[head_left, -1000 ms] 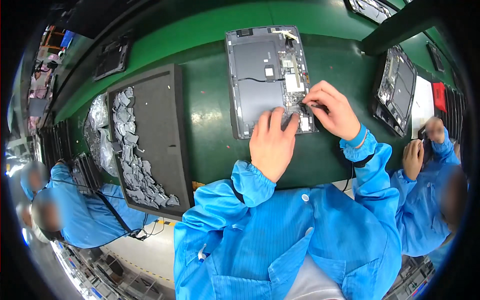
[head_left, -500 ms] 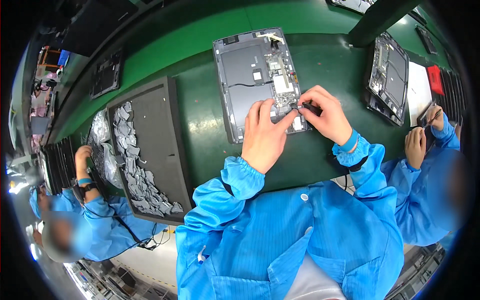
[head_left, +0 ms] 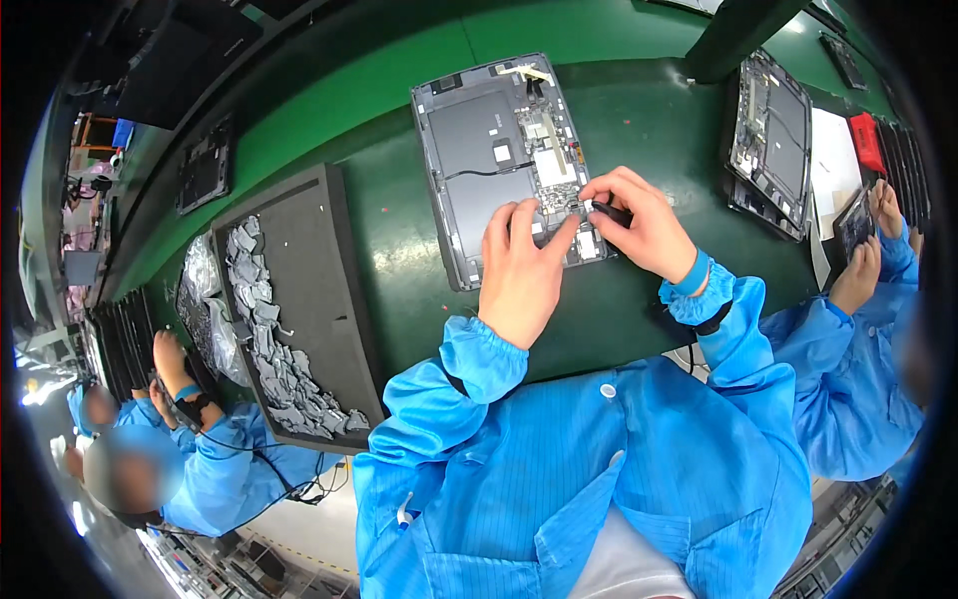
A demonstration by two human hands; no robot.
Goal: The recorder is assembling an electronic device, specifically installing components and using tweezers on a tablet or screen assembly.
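Note:
A grey tablet-like device casing [head_left: 469,135] lies open on the green bench, its circuit board and silver shield exposed along the right side. My left hand [head_left: 519,270] rests over the lower part of the casing, fingers apart, with the thumb reaching to the lower board. Beside it my right hand [head_left: 644,228] is closed around a short black stick-like tool [head_left: 612,214]. Its thumb and index finger come close to the board's right edge, near a small white part [head_left: 588,206]. Exactly what the fingertips touch is too small to tell.
Left of me, a dark foam-lined tray [head_left: 334,270] holds many grey scraps [head_left: 254,299]. At right stand stacked open casings [head_left: 768,145], a white sheet [head_left: 830,160] and a red object [head_left: 866,143]. A dark post [head_left: 743,40] rises at the back. Co-workers sit on both sides.
My left thumb has drawn back slightly from the right fingertips, which have parted a little. My right hand keeps the black tool. The co-worker at right now holds up a dark panel.

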